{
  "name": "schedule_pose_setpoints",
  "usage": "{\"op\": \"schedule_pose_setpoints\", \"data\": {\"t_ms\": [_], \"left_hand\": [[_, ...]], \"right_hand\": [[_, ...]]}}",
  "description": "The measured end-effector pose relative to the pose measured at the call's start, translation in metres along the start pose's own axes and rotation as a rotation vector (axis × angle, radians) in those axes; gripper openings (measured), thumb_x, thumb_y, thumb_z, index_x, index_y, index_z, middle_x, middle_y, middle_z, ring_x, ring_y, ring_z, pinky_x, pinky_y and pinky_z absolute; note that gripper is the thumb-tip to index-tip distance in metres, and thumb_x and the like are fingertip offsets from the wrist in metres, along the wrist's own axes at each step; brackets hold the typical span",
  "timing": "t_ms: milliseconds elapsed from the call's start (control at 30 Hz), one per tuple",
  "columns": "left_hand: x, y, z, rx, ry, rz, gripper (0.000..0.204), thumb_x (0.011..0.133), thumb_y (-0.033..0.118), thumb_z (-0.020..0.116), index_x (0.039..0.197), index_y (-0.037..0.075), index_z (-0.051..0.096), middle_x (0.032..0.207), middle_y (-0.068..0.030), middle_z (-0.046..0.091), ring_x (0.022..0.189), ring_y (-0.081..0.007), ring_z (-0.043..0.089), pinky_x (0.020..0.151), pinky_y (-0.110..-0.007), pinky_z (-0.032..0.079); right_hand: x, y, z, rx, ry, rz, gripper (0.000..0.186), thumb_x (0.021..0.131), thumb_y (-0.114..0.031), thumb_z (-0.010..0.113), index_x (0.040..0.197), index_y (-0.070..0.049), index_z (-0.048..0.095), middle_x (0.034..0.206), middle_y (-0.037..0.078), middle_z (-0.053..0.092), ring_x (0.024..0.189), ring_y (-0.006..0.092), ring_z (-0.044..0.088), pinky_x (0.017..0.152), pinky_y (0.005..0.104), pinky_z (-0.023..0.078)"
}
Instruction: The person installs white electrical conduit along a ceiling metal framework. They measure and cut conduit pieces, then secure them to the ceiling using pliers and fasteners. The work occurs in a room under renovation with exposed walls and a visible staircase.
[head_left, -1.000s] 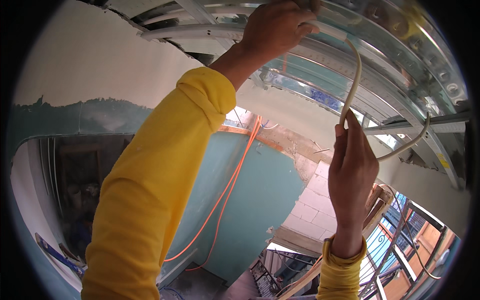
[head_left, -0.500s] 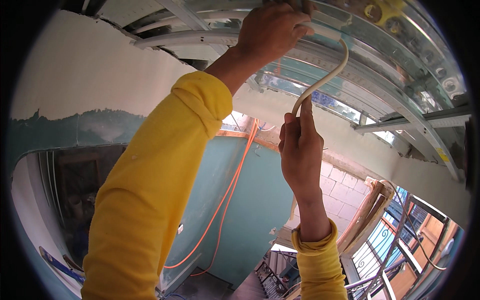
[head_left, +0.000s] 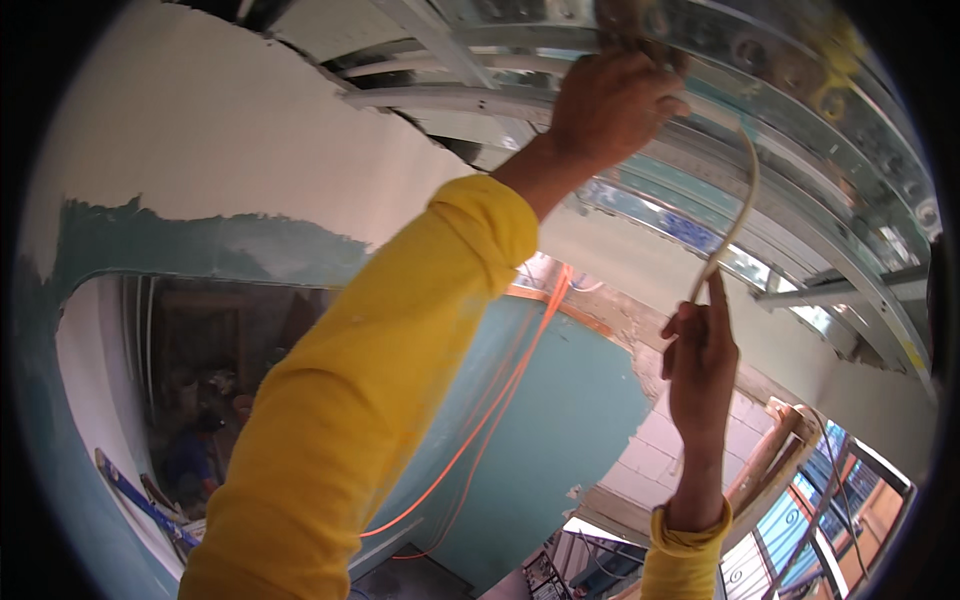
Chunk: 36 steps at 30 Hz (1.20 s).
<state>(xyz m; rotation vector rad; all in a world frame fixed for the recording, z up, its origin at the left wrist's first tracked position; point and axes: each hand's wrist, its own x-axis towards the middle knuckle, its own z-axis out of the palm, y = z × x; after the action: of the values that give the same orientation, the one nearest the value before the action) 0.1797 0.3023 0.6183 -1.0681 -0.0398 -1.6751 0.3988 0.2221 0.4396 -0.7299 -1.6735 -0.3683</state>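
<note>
Overhead, my left hand is raised among the metal ceiling channels, its fingers closed round a white tube. Part of that tube is hidden by the hand. Out of the tube's right end comes a pale flexible cable, bending down in a curve. Lower and to the right, my right hand pinches the cable, with the index finger pointing up along it. The cable below the right hand is mostly hidden. Both arms wear yellow sleeves.
Metal ceiling framing crosses above. Orange cables hang beside the teal wall. Past a wall opening at left, a person in blue is dimly visible. A wooden post stands near the window grille.
The view has shifted, so both hands appear farther right and lower. My right hand is farther from the left, and a longer, straighter stretch of cable shows between them.
</note>
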Motion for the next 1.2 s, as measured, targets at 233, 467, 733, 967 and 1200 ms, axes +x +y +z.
{"op": "schedule_pose_setpoints", "data": {"t_ms": [233, 467, 733, 967, 1200], "left_hand": [[-0.007, 0.001, 0.008, -0.058, 0.000, 0.050, 0.023, 0.089, 0.030, 0.079, 0.106, 0.017, 0.073, 0.098, -0.0049, 0.066, 0.097, -0.0267, 0.064, 0.087, -0.043, 0.051], [-0.012, -0.010, 0.008, -0.121, -0.031, 0.176, 0.026, 0.091, 0.025, 0.076, 0.114, 0.015, 0.070, 0.102, -0.0052, 0.064, 0.098, -0.0277, 0.060, 0.086, -0.044, 0.049], [0.007, 0.004, 0.009, -0.070, 0.029, 0.135, 0.023, 0.088, 0.018, 0.077, 0.108, 0.011, 0.069, 0.098, -0.0076, 0.062, 0.095, -0.0297, 0.059, 0.083, -0.043, 0.047], [0.013, 0.003, 0.014, -0.013, -0.080, 0.179, 0.023, 0.097, 0.022, 0.073, 0.113, 0.008, 0.067, 0.098, -0.0095, 0.068, 0.087, -0.0272, 0.061, 0.074, -0.039, 0.050], [0.023, 0.009, 0.005, -0.009, -0.345, 0.043, 0.026, 0.093, 0.025, 0.077, 0.087, 0.007, 0.060, 0.073, -0.0102, 0.066, 0.059, -0.0247, 0.064, 0.055, -0.035, 0.049]], "right_hand": [[0.032, 0.007, -0.034, 0.068, 0.212, -0.167, 0.065, 0.103, -0.002, 0.058, 0.163, -0.011, 0.034, 0.095, 0.004, 0.060, 0.068, 0.0057, 0.057, 0.057, 0.0226, 0.046], [0.080, -0.006, -0.047, -0.162, 0.309, -0.236, 0.054, 0.106, -0.021, 0.062, 0.158, -0.016, 0.046, 0.085, 0.002, 0.062, 0.064, 0.0044, 0.054, 0.055, 0.0232, 0.043], [0.097, 0.005, -0.040, -0.241, 0.552, -0.356, 0.038, 0.106, -0.029, 0.065, 0.143, -0.020, 0.065, 0.104, 0.007, 0.072, 0.084, 0.0111, 0.064, 0.074, 0.0263, 0.052], [0.114, 0.021, -0.040, -0.203, 0.544, -0.624, 0.032, 0.105, -0.011, 0.063, 0.137, -0.010, 0.068, 0.103, 0.007, 0.071, 0.078, 0.0092, 0.059, 0.065, 0.0245, 0.045], [0.112, 0.031, -0.033, -0.062, 0.519, -0.601, 0.032, 0.105, -0.010, 0.062, 0.137, -0.009, 0.068, 0.100, 0.007, 0.069, 0.080, 0.0093, 0.059, 0.066, 0.0262, 0.046]]}}
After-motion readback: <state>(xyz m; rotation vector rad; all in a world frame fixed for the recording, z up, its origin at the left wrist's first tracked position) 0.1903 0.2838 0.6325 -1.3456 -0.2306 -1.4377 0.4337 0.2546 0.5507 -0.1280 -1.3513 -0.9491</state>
